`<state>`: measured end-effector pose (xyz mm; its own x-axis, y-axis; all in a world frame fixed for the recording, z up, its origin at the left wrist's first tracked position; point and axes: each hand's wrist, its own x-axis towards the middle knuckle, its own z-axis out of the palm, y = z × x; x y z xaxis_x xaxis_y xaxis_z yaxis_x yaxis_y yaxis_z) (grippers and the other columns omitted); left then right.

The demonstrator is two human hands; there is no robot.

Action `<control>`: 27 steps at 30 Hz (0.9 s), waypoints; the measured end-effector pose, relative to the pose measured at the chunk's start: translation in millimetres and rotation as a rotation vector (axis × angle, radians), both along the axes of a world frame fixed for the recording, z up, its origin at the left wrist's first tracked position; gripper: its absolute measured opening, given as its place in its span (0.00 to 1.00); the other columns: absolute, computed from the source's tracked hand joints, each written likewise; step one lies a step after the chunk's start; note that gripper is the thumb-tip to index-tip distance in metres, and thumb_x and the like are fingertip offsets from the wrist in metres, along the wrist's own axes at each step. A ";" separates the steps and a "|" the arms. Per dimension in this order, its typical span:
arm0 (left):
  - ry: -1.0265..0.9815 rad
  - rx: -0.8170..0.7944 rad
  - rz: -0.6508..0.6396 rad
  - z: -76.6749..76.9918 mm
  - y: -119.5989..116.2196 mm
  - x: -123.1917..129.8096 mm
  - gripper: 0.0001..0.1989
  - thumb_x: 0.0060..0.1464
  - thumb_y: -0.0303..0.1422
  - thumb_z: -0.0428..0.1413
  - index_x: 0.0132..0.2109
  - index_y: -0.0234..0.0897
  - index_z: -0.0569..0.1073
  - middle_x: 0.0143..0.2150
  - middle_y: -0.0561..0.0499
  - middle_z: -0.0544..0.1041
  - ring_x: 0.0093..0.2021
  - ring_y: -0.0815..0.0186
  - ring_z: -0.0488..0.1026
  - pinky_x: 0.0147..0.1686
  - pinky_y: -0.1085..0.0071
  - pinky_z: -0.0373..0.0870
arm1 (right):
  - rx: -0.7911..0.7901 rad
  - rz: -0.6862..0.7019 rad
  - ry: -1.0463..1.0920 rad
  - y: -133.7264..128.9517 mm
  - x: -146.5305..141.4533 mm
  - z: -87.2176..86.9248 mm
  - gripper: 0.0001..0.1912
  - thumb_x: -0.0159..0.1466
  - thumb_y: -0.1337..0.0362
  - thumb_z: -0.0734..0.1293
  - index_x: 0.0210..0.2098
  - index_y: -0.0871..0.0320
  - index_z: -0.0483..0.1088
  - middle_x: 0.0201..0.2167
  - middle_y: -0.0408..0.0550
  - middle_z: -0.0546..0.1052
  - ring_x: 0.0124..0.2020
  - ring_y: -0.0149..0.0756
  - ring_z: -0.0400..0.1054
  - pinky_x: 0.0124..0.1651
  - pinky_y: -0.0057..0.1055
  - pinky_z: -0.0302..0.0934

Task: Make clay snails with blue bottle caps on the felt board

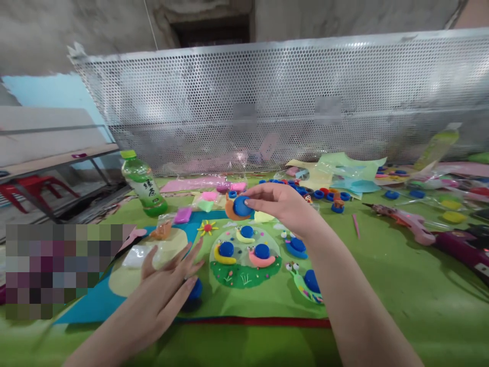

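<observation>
An orange clay snail (230, 210) with a blue domed shell (242, 206) is in the right hand (263, 201), above the top edge of the green sheet (252, 308). Thumb and fingers are closed on the shell's right side; a grip there probably spares the soft-looking body and leaves it facing outward.

The left hand (171, 275) is open, fingers spread, with nothing visible in its grasp, over the sheet's left side. Whether it steadies the sheet or only hovers, I cannot tell. A blue dome (194, 289) is partly hidden at its fingers.

On the sheet, yellow (225, 253), pink (262, 256) and pale-yellow (245, 234) snails share a round panel, apparently grouped as the centrepiece. Blue (296, 247) and green (305, 285) snails sit to its right, and a clay sun (207, 228) at the upper left.

Farther out on the worktop (382, 275), a glue gun (408, 224) lies at the right, perhaps for easy reach; loose bottle caps (319, 194) and a green-capped bottle (143, 186) stand behind.
</observation>
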<state>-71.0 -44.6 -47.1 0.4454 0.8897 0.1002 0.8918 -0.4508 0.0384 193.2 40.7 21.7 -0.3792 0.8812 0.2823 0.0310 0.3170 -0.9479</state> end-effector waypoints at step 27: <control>-0.100 0.159 0.185 -3.7 41.9 -12.2 0.24 0.59 0.39 0.40 0.61 0.37 0.52 0.44 0.45 0.77 0.54 0.54 0.66 0.57 0.47 0.22 | 0.006 -0.027 0.025 2.6 1.6 -2.2 0.08 0.54 0.63 0.69 0.34 0.58 0.71 0.33 0.46 0.76 0.35 0.31 0.69 0.41 0.29 0.63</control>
<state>-83.2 -2.7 -50.8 0.2577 0.9245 0.2808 0.9549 -0.2880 0.0721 194.7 43.4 19.4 -0.3475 0.8895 0.2966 0.0158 0.3218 -0.9467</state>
